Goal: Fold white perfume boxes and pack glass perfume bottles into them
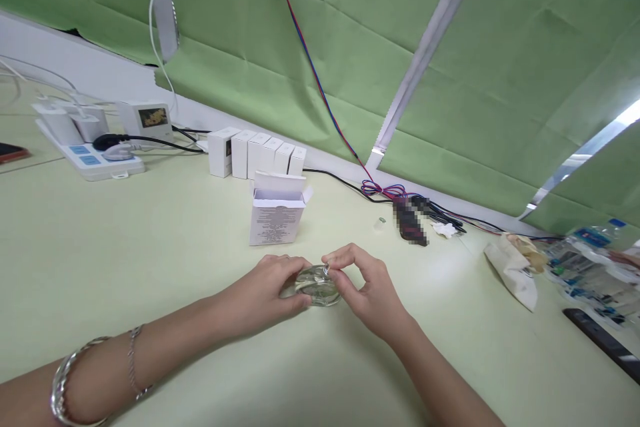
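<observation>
A clear glass perfume bottle (318,288) is on the table in front of me. My left hand (273,290) grips its left side, fingers behind and thumb in front. At the bottle's neck, the thumb and index finger of my right hand (367,287) pinch a small silvery piece (327,268); whether it is the sprayer or a collar I cannot make out. Just behind the bottle stands a white carton (277,220) with its top flaps open and fine print on its front. Farther back to the right is a small clear piece with a greenish top (381,222).
Several white boxes (240,152) line the table's back edge. A power strip (93,154) with plugs is at the left. Cables (383,190) and a pixelated dark object (409,222) lie back right. A cloth bag (510,274) and plastic bottles (595,274) are far right.
</observation>
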Demonstrator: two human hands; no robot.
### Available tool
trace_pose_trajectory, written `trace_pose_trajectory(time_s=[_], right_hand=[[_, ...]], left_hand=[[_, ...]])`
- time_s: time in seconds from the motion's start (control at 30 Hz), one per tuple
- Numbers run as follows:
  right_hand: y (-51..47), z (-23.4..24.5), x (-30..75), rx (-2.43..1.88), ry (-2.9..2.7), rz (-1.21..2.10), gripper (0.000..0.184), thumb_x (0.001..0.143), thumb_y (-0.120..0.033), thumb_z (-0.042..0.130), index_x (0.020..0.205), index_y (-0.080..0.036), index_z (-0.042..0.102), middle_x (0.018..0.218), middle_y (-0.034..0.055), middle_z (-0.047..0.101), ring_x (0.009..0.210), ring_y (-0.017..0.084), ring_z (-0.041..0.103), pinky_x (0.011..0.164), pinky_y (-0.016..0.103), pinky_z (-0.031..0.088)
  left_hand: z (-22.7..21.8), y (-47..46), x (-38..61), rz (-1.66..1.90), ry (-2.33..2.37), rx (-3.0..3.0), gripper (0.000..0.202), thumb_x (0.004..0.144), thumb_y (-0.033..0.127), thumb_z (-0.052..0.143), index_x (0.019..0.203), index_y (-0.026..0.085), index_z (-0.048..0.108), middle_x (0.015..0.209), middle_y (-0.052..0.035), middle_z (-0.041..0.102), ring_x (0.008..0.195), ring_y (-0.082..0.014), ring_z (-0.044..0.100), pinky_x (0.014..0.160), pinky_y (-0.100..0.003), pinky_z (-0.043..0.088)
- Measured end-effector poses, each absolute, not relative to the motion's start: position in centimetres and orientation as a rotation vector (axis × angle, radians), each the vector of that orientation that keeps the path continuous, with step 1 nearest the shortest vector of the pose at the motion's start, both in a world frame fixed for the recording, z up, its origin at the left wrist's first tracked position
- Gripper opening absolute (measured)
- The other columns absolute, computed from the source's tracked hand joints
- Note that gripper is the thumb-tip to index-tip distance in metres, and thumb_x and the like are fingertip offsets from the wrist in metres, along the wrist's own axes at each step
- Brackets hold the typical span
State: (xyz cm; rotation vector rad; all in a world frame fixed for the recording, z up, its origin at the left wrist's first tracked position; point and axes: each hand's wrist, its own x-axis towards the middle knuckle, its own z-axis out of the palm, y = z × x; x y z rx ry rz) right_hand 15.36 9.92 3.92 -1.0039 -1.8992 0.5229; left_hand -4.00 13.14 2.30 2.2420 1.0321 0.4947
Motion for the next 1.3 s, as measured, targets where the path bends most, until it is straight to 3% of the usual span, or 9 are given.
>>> trace_pose_trajectory(time_s=[0.4,0.73,1.3], right_hand=[[10.3,1.7,14.0,-1.015,-1.688,0.454,0.008,0.081,-0.021,0.057,0.076,-0.023,0.051,0.073,-0.0011,0.054,0.071,0.015,0.057,0.066,0.029,0.047],[10.0,2.4,14.2,-1.066,-1.684,0.572,0.003,0.08,-0.021,0.055,0.077,-0.021,0.054,0.077,0.0012,0.061,0.077,0.017,0.061,0.071,0.031,0.048],[10.0,1.5,13.7,-1.031,-1.643,0.439,0.004,0.082,-0.02,0.055,0.08,-0.023,0.053,0.076,-0.0001,0.059,0.078,0.017,0.061,0.068,0.029,0.049]], left_hand=[[2.0,13.3,-4.0,0.47,1.069,2.239,0.014,0.079,0.033,0.051,0.082,0.021,0.058,0.068,0.0017,0.049,0.066,-0.0176,0.048,0.055,-0.024,0.033],[2.2,13.1,-4.2,0.467,1.092,2.217,0.016,0.08,0.035,0.052,0.085,0.021,0.059,0.072,0.0003,0.051,0.075,-0.0206,0.05,0.062,-0.026,0.037],[2.2,12.9,-4.3,0.448,1.11,2.173,0.015,0.079,0.036,0.052,0.084,0.022,0.058,0.075,-0.001,0.053,0.084,-0.024,0.05,0.067,-0.029,0.04]])
